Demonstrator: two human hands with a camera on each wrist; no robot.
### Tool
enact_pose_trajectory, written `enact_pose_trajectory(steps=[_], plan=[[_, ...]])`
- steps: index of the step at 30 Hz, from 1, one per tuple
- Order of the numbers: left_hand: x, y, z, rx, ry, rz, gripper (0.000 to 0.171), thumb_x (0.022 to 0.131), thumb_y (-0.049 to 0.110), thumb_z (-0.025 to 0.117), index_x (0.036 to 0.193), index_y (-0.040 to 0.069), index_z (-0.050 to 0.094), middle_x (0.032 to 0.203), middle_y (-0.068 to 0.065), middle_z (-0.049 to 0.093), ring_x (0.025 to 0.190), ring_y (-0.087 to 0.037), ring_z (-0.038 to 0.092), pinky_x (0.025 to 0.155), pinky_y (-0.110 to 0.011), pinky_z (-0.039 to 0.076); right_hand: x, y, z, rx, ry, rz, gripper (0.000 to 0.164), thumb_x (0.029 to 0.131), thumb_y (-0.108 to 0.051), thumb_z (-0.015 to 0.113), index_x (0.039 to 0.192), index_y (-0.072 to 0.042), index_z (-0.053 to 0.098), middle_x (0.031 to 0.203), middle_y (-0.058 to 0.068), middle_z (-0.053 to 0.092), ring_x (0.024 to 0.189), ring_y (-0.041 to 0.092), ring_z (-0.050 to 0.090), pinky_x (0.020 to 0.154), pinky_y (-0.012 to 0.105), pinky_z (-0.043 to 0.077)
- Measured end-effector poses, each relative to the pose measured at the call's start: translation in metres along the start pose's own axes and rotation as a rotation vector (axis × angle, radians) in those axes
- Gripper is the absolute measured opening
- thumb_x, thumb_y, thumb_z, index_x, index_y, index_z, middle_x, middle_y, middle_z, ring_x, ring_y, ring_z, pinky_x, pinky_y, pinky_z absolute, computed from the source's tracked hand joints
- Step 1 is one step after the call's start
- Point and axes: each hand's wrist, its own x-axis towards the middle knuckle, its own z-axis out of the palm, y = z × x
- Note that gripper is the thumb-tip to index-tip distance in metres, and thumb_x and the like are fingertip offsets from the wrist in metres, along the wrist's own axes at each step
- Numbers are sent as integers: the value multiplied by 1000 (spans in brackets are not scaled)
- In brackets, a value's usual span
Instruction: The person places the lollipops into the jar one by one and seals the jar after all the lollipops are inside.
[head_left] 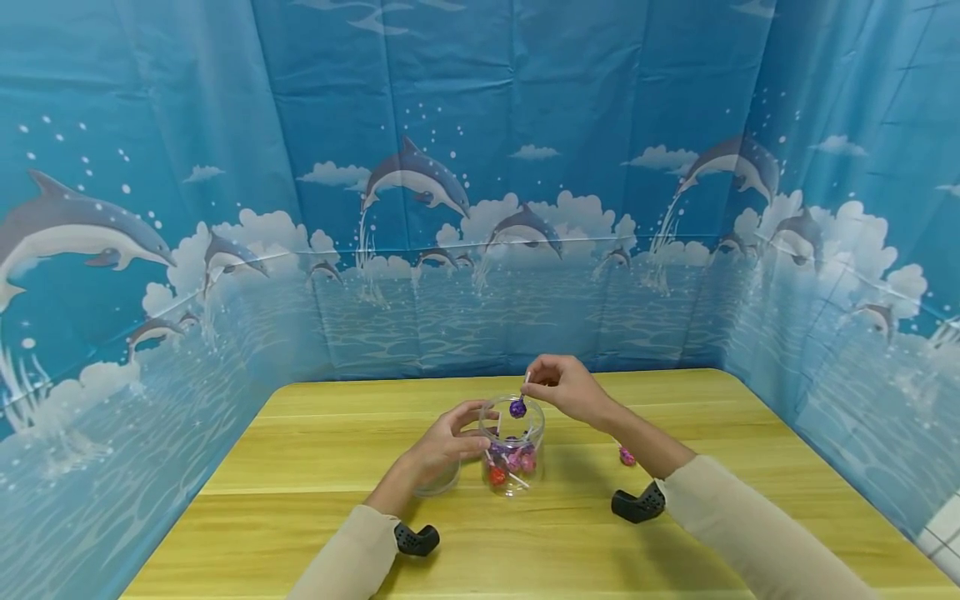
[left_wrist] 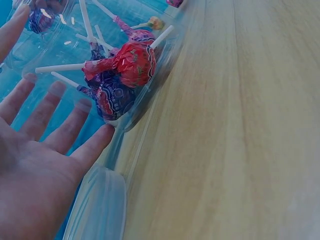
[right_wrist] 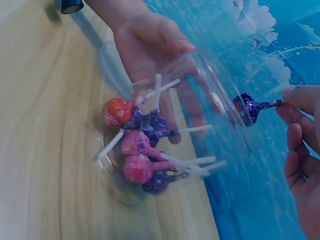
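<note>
1. Cream-colored sleeves (head_left: 750,525) reach across a yellow wood-grain table (head_left: 300,467), each wrist wearing a black perforated mount (head_left: 637,505).
2. Left hand (head_left: 442,442) is spread along the side of a clear round jar (head_left: 542,427), its loosely extended fingers touching the wall.
3. Right hand (head_left: 566,387), raised on the jar's other side, pinches a purple-wrapped lollipop (head_left: 517,408) by its white stick, the candy end hanging at the jar's open mouth.
4. Inside the upright jar, lollipops lie jumbled near the bottom: a red-wrapped lollipop (head_left: 497,475), pink-wrapped lollipops (right_wrist: 137,167) and more purple ones, their white sticks pointing several ways.
5. Beneath the left hand, a clear round lid (head_left: 435,490) rests on the tabletop near the jar.
6. One pink-wrapped candy (head_left: 627,456) sits well apart, beside the right forearm.
7. Leaping dolphins decorate the blue curtain (head_left: 465,317) behind.
</note>
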Motion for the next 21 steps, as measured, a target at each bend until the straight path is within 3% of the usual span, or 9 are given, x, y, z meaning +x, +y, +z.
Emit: enact_pose_trajectory(steps=[3,9,21], plan=[[0,0,-1,2,-8,0,81,97,23,75,161,1,29,156,-20,41,140,-39,45,107,-50,47,3,4,7,-35,-23,-14,9,99,-14,72,101,-7,69,93,6,71,84,26,68,75,39,54],[-1,-2,-1,-2,0,1,77,97,23,76,160,6,34,155,-16,44,139,-41,45,106,-48,48,6,6,16,-122,-46,-57,5,98,-14,73,97,-11,70,89,1,71,77,21,64,67,35,52],[0,-2,-1,1,-12,18,74,97,25,76,158,8,38,156,-20,42,140,-40,45,106,-50,48,9,10,16,-203,-30,-94,10,100,-15,72,108,-10,74,97,-3,69,84,16,63,73,35,55]])
